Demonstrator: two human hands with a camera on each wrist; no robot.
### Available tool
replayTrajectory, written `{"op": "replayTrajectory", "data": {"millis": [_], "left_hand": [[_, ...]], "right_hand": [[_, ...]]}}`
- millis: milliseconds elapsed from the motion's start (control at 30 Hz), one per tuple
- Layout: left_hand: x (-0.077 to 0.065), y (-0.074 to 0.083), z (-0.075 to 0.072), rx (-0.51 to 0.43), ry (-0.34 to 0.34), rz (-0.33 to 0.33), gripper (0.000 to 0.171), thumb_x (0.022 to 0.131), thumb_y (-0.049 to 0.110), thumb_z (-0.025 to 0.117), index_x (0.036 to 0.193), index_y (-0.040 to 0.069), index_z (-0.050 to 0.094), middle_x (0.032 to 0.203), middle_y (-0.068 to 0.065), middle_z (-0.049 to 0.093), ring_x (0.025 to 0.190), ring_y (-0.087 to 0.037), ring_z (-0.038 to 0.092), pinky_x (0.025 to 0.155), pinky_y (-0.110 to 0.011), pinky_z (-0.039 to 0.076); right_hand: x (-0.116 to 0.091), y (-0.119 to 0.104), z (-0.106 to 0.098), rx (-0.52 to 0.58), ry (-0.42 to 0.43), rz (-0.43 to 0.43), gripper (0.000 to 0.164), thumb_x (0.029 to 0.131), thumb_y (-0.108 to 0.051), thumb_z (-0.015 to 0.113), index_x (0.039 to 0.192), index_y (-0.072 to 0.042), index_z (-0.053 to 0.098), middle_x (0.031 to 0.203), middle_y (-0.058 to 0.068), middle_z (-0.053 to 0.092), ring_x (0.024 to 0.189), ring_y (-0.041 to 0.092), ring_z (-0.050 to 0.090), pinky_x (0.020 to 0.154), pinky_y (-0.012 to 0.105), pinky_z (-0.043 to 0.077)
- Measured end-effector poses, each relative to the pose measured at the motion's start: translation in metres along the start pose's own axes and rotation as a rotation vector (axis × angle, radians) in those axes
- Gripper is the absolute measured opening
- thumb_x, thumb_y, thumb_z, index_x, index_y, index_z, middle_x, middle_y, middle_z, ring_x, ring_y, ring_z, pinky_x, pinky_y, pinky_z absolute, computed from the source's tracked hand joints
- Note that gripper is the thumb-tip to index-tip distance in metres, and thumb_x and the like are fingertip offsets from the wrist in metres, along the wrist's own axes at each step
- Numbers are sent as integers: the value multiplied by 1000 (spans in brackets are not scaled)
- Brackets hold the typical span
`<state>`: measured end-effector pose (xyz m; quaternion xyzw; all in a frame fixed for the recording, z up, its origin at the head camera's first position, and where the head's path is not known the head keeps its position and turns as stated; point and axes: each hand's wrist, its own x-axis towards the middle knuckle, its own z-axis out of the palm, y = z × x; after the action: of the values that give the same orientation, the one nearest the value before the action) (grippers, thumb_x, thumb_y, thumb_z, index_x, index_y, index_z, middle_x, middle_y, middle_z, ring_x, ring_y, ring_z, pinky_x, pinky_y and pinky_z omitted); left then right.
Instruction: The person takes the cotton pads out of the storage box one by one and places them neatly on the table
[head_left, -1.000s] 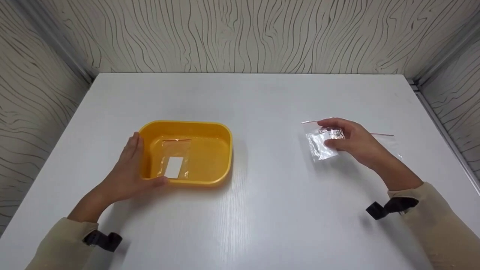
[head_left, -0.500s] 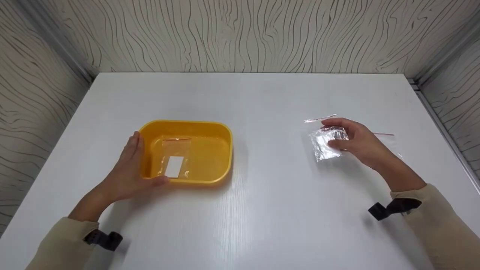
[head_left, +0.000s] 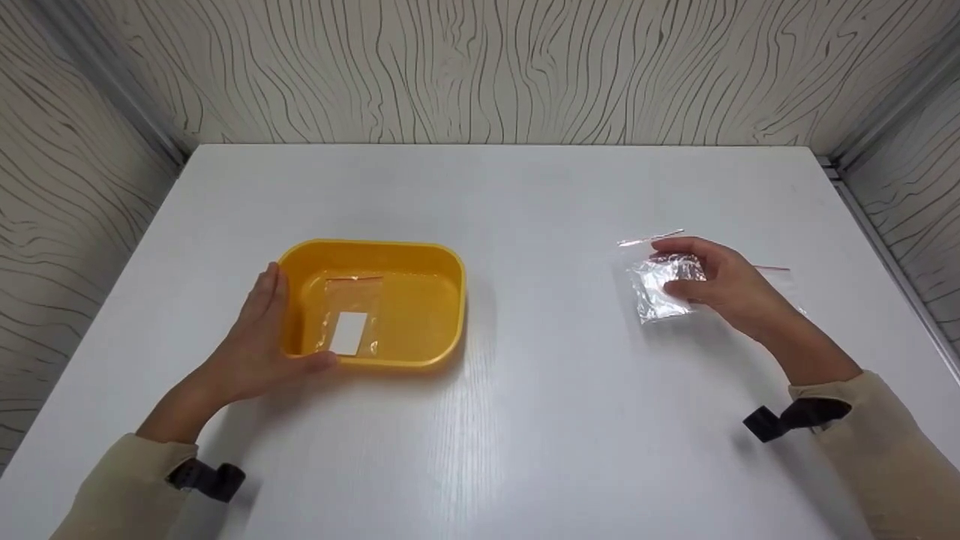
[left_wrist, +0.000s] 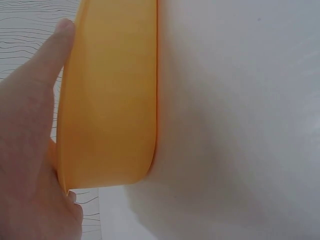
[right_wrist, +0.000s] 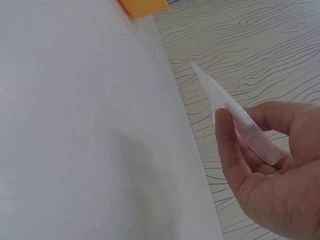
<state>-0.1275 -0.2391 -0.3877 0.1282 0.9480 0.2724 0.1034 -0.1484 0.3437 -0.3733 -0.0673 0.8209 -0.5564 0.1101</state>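
Observation:
A clear zip-lock bag point(head_left: 656, 300) with a red strip at its top is pinched between the thumb and fingers of my right hand point(head_left: 724, 289), raised above the table. The right wrist view shows this bag point(right_wrist: 240, 122) almost edge-on; glare hides its contents. My left hand point(head_left: 251, 341) rests against the left end of a yellow plastic tub point(head_left: 450, 300), fingers along the side and thumb on the near rim. In the left wrist view the tub's wall point(left_wrist: 110, 100) fills much of the frame. Inside the tub lies another zip-lock bag point(head_left: 352, 296) with a white rectangle in it.
Behind my right wrist another clear bag point(head_left: 780, 281) with a red strip lies on the white table point(head_left: 480, 202), partly hidden. Wood-grain patterned panels point(head_left: 480, 67) stand at the back and both sides of the table.
My right hand has shifted slightly to the right with the zip-lock bag, which has tilted a little. My left hand and the tub have stayed put.

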Motion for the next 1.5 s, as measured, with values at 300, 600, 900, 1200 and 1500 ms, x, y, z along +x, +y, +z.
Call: {"op": "replayTrajectory", "data": {"millis": [300,600,900,1200,1500], "left_hand": [[0,0,0,10,4,1,137,79,62,77,158,-4,-14,167,-24,-14,154,-45,-5,116,-70,20],[0,0,1,29,16,16,135,80,62,76,158,-5,-12,167,-24,-13,153,-46,-3,115,-71,20],[0,0,1,21,20,18,135,80,62,77,159,-3,-12,167,-23,-12,154,-46,-2,115,-71,21],[0,1,0,3,21,23,134,80,60,78,159,-2,-11,168,-23,-12,153,-46,-1,114,-71,21],[-1,0,0,2,31,52,133,81,56,78,157,-8,-9,167,-26,-10,153,-48,-3,115,-72,18]], "right_hand": [[-5,4,-9,-45,23,9,55,93,-3,72,144,-3,52,137,-5,57,126,0,44,76,19,55],[-14,12,-25,-157,61,89,58,96,-13,72,149,-10,49,137,-5,53,117,5,48,77,19,54],[-13,18,-32,-162,60,184,62,97,-18,71,152,-13,44,144,6,47,110,12,52,80,21,55],[-9,25,-34,-200,45,257,65,98,-12,67,156,-9,38,158,19,34,120,23,44,81,17,52],[-10,31,-36,-225,20,263,67,98,-14,68,157,-9,37,155,21,38,117,19,49,82,17,54]]}}
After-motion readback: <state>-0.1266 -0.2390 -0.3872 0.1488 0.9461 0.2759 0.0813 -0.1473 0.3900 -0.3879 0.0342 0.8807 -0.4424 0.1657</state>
